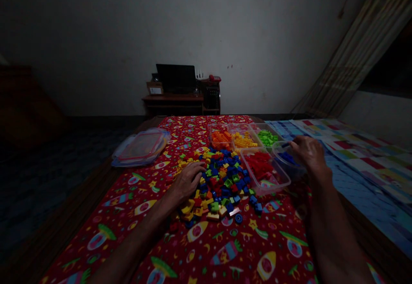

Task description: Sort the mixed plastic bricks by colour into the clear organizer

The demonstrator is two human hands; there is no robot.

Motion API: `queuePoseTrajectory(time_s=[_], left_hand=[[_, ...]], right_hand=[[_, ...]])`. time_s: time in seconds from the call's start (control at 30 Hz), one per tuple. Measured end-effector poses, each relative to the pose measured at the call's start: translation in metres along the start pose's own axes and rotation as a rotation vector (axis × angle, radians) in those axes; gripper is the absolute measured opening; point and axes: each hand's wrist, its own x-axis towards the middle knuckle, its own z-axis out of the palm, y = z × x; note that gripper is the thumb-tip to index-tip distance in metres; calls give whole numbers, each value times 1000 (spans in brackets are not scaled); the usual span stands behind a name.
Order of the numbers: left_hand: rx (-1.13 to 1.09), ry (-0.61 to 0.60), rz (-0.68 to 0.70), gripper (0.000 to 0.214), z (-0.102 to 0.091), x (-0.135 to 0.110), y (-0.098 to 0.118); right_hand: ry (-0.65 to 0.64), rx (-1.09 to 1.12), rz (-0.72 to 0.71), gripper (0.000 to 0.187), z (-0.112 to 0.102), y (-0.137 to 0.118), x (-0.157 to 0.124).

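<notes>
My left hand (188, 181) rests on the left side of a mixed pile of plastic building bricks (225, 176), its fingers stretched out and slightly curved over them. Blue, yellow, red, green and orange pieces lie in the pile. At the right, my right hand (309, 151) is over the rim of a clear round tub (301, 171) with blue bricks (287, 158) inside. Its fingertips are pinched together, and a small dark blue brick (285, 145) shows at them. Left of that tub, a clear box (283, 183) has red bricks (260, 166) in it.
Farther back, clear boxes contain orange bricks (221, 139), yellow bricks (243, 139) and green bricks (268, 138). Stacked lids (141, 146) lie at the table's left edge. A patterned red cloth (225, 249) covers the table. A bed (347, 159) adjoins its right side; a monitor (177, 77) stands beyond.
</notes>
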Motion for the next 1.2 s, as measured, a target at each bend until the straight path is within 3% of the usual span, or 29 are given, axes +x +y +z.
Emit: queuePoseTrajectory(time_s=[0.1, 0.23, 0.3, 0.43, 0.5, 0.57, 0.73, 0.87, 1.0, 1.2], left_hand=[[-9, -1, 0, 24, 0, 0, -2], [-31, -49, 7, 25, -3, 2, -6], [-39, -73, -5, 25, -7, 3, -7], [-59, -89, -39, 25, -16, 5, -6], [-66, -87, -58, 24, -20, 5, -4], [-71, -84, -67, 23, -22, 5, -3], [-38, -79, -34, 20, -17, 4, -9], [42, -72, -9, 19, -7, 1, -11], [79, -69, 19, 14, -4, -4, -9], [69, -60, 56, 13, -8, -2, -4]], right_hand=[[-41, 18, 1, 31, -2, 4, 1], [13, 141, -120, 30, -5, -30, -3], [-28, 230, -260, 27, -5, -58, -13], [-234, 375, -653, 21, 4, -109, -48], [-268, 389, -816, 21, 13, -122, -66], [-251, 377, -893, 22, 26, -128, -80], [-204, 406, -925, 15, 47, -129, -87], [-281, 559, -920, 14, 33, -131, -80], [-378, 691, -822, 18, 12, -133, -77], [-389, 670, -779, 34, 14, -137, -75]])
